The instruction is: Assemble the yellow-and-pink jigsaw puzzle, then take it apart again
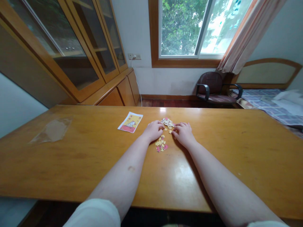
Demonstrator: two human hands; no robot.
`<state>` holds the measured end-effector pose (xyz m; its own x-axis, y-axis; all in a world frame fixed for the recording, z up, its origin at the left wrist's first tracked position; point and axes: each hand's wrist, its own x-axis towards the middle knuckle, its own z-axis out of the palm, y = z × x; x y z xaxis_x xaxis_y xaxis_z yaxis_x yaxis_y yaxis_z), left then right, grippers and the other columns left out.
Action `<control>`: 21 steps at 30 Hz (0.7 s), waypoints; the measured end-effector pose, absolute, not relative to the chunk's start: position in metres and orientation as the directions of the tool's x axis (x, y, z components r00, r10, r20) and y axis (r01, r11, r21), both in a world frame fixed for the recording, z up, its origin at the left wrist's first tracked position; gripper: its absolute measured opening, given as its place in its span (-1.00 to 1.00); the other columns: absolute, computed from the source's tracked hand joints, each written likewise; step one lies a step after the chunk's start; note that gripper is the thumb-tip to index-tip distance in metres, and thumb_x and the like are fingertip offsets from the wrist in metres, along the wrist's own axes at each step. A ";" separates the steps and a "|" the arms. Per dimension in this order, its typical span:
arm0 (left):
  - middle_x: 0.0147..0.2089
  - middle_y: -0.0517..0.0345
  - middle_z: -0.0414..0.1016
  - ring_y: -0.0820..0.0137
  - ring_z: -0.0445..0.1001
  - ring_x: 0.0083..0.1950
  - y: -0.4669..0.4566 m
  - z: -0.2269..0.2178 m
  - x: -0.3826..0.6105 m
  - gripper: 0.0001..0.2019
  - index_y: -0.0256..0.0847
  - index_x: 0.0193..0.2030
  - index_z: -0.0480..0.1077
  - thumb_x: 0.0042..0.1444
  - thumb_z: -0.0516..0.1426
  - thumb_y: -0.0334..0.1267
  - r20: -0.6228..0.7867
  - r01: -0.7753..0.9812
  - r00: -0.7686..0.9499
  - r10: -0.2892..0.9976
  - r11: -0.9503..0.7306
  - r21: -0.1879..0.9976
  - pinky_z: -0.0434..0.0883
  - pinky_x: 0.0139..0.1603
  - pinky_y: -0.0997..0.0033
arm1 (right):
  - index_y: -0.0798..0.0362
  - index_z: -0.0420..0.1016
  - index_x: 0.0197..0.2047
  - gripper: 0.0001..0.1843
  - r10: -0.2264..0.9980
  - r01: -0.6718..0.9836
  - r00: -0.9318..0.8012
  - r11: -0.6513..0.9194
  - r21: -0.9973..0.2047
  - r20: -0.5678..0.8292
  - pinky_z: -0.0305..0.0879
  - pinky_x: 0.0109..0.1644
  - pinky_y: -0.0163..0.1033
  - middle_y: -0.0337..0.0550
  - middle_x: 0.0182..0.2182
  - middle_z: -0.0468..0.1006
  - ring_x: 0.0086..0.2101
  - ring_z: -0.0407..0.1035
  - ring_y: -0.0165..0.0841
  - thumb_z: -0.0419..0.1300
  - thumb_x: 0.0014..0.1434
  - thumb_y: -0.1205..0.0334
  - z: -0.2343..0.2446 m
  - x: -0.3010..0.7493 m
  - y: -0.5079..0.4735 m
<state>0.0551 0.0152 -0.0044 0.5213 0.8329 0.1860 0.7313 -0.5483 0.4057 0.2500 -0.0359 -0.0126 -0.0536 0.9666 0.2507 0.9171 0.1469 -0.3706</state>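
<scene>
Both my hands rest on a wooden table [94,151], on either side of a scatter of small jigsaw pieces. My left hand [154,130] lies knuckles up with its fingers curled toward a pile of pale pieces [167,122]. My right hand [183,132] has its fingertips pinched together at the edge of that pile; whether a piece is between them is too small to see. A looser group of yellow and pink pieces [161,144] lies between my wrists. A picture card [130,122] with a yellow and red image lies flat to the left of my left hand.
A clear plastic bag [52,130] lies on the table's left side. Glass-fronted wooden cabinets [78,50] stand at the left wall. Beyond the table are a dark armchair [216,87] under the window and a bed [272,101] at the right.
</scene>
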 end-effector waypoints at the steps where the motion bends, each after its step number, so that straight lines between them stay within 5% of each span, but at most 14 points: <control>1: -0.03 0.07 0.48 0.27 0.45 0.00 0.015 -0.004 0.055 -0.71 -0.10 -0.14 0.58 0.10 0.06 -0.36 0.187 0.733 0.516 0.836 -0.544 0.409 0.36 0.13 0.28 | -0.03 0.61 -0.29 -0.80 0.965 0.915 -0.062 0.158 -0.371 0.257 -0.18 0.31 0.18 -0.09 -0.06 0.54 0.07 0.24 -0.13 0.16 0.18 0.14 -0.013 0.250 -0.036; 6: -0.02 0.09 0.49 0.27 0.44 0.01 0.014 -0.002 0.055 -0.69 -0.06 -0.12 0.58 0.10 0.05 -0.36 0.170 0.732 0.536 0.827 -0.555 0.395 0.35 0.13 0.27 | -0.13 0.62 -0.16 -0.76 0.954 0.903 -0.181 0.257 -0.343 0.238 -0.20 0.31 0.19 -0.15 0.09 0.47 0.17 0.13 -0.10 0.13 0.20 0.16 -0.013 0.249 -0.038; 12: -0.16 0.09 0.51 0.28 0.46 -0.07 0.016 -0.003 0.055 -0.77 -0.13 -0.39 0.56 0.03 0.06 -0.39 0.178 0.724 0.531 0.829 -0.553 0.412 0.38 0.06 0.29 | -0.04 0.63 -0.27 -0.73 0.969 0.936 -0.017 0.102 -0.336 0.246 -0.15 0.30 0.20 -0.08 -0.01 0.54 0.09 0.23 -0.11 0.08 0.21 0.20 -0.012 0.252 -0.035; 21: -0.20 0.08 0.49 0.28 0.45 -0.11 0.015 -0.002 0.055 -0.78 -0.14 -0.38 0.54 0.03 0.05 -0.40 0.190 0.712 0.531 0.826 -0.556 0.428 0.39 0.03 0.28 | -0.26 0.45 0.15 -0.57 0.984 0.951 -0.113 0.147 -0.270 0.139 -0.31 0.27 0.39 -0.07 0.28 0.24 0.27 -0.04 0.06 0.12 0.22 -0.07 -0.015 0.248 -0.039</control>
